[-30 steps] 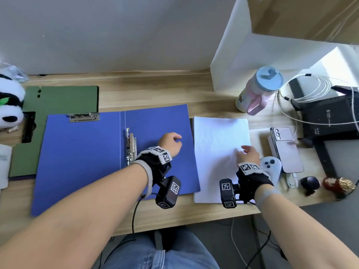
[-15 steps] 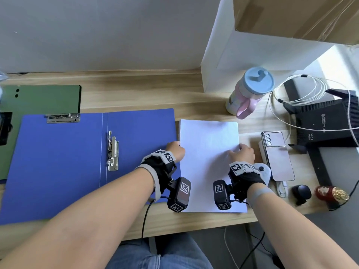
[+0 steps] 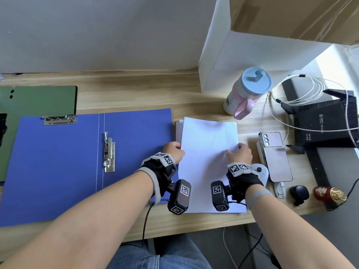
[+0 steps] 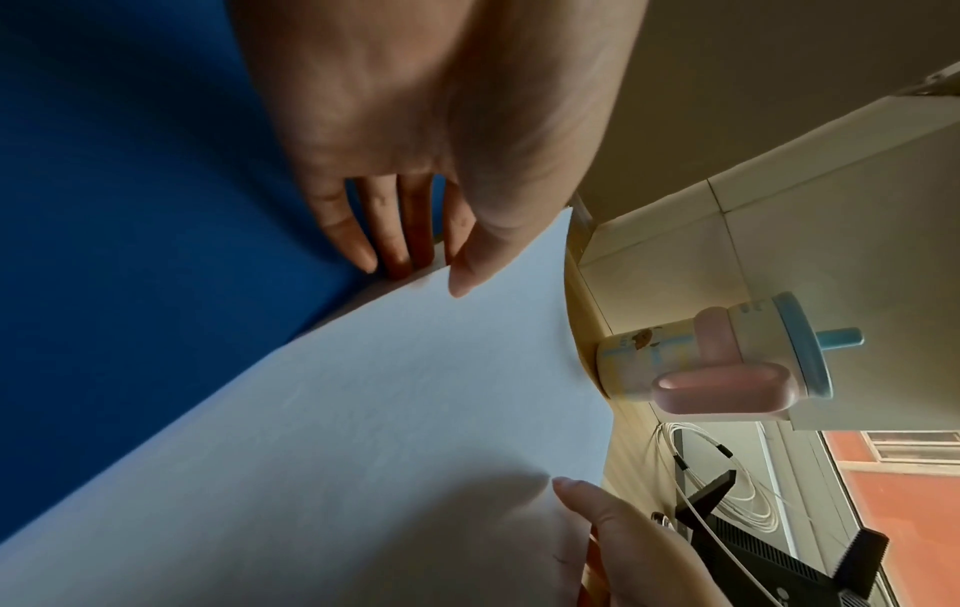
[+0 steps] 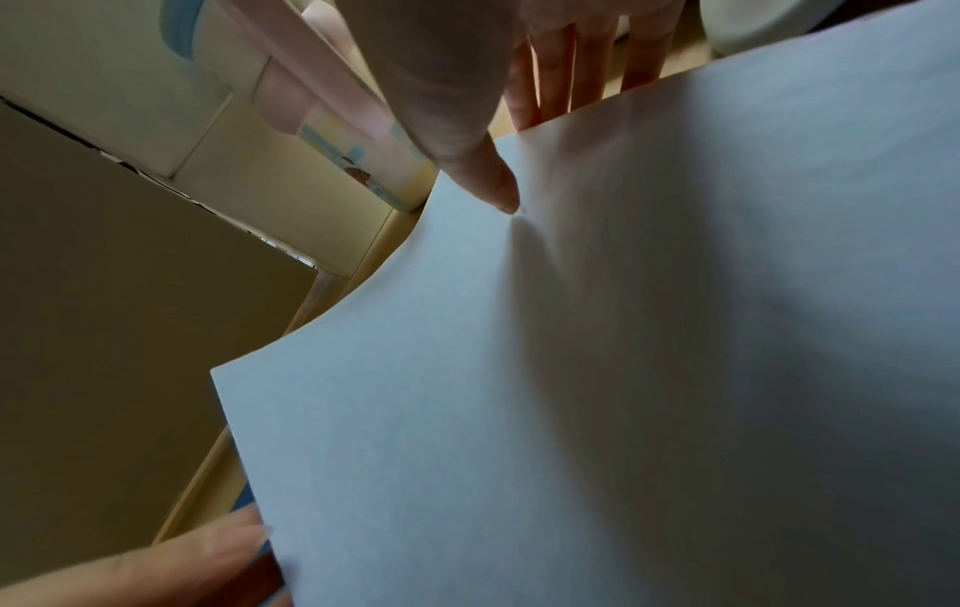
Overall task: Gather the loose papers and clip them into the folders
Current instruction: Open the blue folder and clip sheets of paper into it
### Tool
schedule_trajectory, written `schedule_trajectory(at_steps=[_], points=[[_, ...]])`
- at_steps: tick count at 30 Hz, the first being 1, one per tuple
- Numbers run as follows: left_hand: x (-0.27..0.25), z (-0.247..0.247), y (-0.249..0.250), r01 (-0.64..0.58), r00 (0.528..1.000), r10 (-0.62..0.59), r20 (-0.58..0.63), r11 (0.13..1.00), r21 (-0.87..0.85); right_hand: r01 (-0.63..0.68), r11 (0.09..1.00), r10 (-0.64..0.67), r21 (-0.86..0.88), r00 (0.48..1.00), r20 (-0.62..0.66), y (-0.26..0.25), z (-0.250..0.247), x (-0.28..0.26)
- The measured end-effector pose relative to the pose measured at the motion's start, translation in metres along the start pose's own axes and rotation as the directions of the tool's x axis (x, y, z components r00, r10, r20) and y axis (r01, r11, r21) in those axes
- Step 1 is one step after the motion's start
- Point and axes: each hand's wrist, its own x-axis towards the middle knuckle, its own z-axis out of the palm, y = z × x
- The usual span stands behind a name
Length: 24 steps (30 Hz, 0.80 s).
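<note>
both hands (image 3: 173, 151) pinch paper stack (image 3: 208, 162) edges.

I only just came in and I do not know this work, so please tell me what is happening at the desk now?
A person is gathering a stack of papers on the desk. The left hand pinches its left edge and the right hand pinches its right edge, thumbs on top. A blue folder lies open beside the stack, nothing under its clips. A green folder lies behind it.
</note>
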Motion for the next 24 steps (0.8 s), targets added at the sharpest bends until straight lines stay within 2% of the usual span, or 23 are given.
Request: schedule_trajectory(at_steps=[7,11,15,17,20,22,24], points=[[-0.005,0.002,-0.006,-0.060,0.982,0.074,-0.175,0.995,0.085,-0.003,0.999,0.003,-0.038,1.000,-0.016,-0.002,0.000,-0.002],[-0.009,0.000,-0.004,-0.048,0.962,0.075,-0.261,0.993,0.107,0.007,0.997,-0.009,-0.075,1.000,-0.019,-0.004,0.001,-0.006],[-0.016,-0.001,0.003,-0.065,0.957,0.056,-0.283,0.998,-0.021,0.003,0.997,-0.004,-0.083,1.000,-0.014,-0.004,0.002,-0.009],[-0.016,-0.001,0.006,-0.063,0.971,0.033,-0.235,0.990,-0.122,0.003,0.997,-0.003,-0.074,1.000,-0.009,-0.005,0.002,-0.009],[-0.018,0.000,0.013,0.042,0.997,-0.060,-0.055,0.959,-0.281,0.001,0.998,-0.001,-0.066,1.000,0.002,-0.005,0.000,-0.009],[-0.017,0.003,0.012,0.155,0.987,-0.128,0.102,0.930,-0.334,0.002,0.998,-0.002,-0.061,1.000,0.009,-0.006,0.000,-0.009],[-0.019,0.003,0.012,0.237,0.958,-0.170,0.231,0.923,-0.303,-0.002,0.999,0.002,-0.051,1.000,0.016,-0.007,-0.002,-0.008]])
